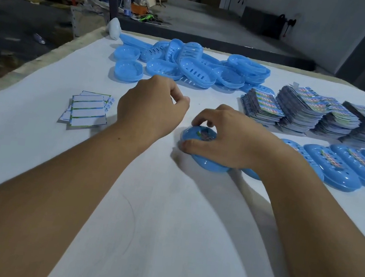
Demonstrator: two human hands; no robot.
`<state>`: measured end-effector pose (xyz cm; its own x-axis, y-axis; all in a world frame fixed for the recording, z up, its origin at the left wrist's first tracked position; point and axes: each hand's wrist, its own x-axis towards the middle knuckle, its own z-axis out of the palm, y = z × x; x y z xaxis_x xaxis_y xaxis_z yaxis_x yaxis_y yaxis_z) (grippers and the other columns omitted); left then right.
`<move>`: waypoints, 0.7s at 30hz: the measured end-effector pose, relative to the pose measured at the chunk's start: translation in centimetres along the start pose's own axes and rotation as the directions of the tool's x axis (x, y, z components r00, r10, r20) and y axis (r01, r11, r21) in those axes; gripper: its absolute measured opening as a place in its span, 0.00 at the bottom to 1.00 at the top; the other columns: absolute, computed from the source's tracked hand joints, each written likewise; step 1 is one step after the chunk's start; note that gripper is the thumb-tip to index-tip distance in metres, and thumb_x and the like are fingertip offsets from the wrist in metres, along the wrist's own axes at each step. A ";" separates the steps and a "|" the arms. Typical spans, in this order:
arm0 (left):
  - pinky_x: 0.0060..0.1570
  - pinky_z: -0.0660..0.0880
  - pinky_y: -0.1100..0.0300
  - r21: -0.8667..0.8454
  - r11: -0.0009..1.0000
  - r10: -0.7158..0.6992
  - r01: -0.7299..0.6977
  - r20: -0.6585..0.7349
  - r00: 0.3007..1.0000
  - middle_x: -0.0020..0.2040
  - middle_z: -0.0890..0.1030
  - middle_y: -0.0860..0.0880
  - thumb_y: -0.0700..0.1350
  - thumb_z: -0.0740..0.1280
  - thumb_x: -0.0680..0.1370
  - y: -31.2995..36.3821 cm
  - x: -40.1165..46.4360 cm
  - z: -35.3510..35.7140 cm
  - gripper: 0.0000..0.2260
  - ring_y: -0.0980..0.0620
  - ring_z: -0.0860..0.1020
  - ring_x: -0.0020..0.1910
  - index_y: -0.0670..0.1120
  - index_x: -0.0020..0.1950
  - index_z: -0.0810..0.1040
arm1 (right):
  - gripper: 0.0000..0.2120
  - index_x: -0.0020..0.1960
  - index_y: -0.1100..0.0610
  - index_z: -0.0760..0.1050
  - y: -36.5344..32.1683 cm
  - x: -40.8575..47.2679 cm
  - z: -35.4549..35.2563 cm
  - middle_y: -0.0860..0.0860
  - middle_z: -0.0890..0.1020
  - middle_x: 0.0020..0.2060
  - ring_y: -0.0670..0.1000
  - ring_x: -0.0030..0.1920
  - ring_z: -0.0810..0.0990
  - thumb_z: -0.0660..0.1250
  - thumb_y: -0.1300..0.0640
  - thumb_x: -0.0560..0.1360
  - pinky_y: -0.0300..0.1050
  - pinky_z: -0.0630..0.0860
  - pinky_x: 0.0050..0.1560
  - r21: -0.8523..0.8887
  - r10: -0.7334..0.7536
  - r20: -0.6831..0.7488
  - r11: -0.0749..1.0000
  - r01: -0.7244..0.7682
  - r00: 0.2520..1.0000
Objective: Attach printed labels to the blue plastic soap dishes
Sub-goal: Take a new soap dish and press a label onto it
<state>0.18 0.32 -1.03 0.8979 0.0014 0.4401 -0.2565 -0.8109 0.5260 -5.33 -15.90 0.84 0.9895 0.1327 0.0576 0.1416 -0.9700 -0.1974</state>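
While both of the person's forearms reached across it, the scene stood as follows.

Table [32, 151]: covered in a white sheet; it bore every item below.
Loose dish pile [187, 65]: blue plastic soap dishes and slotted trays heaped at the far middle of the table.
Label stacks [317, 113]: four piles of printed labels at the far right, just beside the heap.
Finished row [343, 162]: dishes carrying colourful labels, lined up at the right edge, nearer than the stacks.
Sticker sheets [88, 110]: a small fanned pile of white sheets with green lines, left of the hands.
Dish in work [200, 141]: near the table's middle, a printed label [204, 133] lying on top.
Right hand [224, 137]: curled over this dish, thumb at its near rim, fingertips on the label.
Left hand [153, 108]: raised just left of the dish, fingers curled with tips pinched together; whether anything was held could not be told.
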 end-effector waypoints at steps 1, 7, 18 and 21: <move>0.31 0.64 0.61 0.003 1.000 -0.003 0.003 -0.001 1.000 0.37 0.78 0.58 0.59 0.67 0.77 0.0 0.0 0.0 0.08 0.52 0.77 0.39 0.56 0.45 0.80 | 0.27 0.58 0.40 0.75 0.1 -0.1 0.0 0.44 0.73 0.51 0.51 0.51 0.76 0.66 0.25 0.66 0.50 0.75 0.52 -0.022 0.026 0.001 0.999 -0.026 1.000; 0.36 0.68 0.58 0.007 1.000 -0.023 0.023 0.017 1.000 0.38 0.79 0.57 0.60 0.67 0.77 -0.1 -0.1 0.1 0.09 0.50 0.78 0.41 0.56 0.44 0.79 | 0.33 0.53 0.44 0.73 1.1 -0.4 -0.8 0.44 0.72 0.46 0.51 0.49 0.75 0.64 0.19 0.61 0.49 0.69 0.42 -0.095 0.124 0.042 0.988 -0.119 0.991; 0.41 0.69 0.56 0.012 0.999 -0.037 0.036 0.048 0.998 0.41 0.81 0.56 0.59 0.67 0.77 0.0 -0.2 0.0 0.09 0.49 0.78 0.43 0.55 0.44 0.80 | 0.32 0.61 0.42 0.74 3.7 -0.4 -1.9 0.40 0.73 0.48 0.49 0.51 0.76 0.71 0.27 0.64 0.49 0.72 0.49 -0.014 0.168 0.112 0.986 -0.168 0.979; 0.42 0.71 0.56 0.009 0.999 -0.040 0.039 0.064 0.997 0.42 0.82 0.55 0.60 0.67 0.77 0.0 -0.2 0.0 0.09 0.49 0.79 0.44 0.56 0.44 0.80 | 0.31 0.60 0.40 0.73 4.6 -0.5 -2.2 0.41 0.76 0.52 0.49 0.52 0.77 0.72 0.27 0.63 0.51 0.76 0.54 -0.004 0.187 0.136 0.982 -0.188 0.973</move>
<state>-0.02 0.31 -1.09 0.9284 -0.0034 0.3715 -0.2176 -0.8156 0.5362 -5.27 -20.84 2.05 0.9932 -0.0250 -0.1135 -0.0475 -0.9786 -0.2004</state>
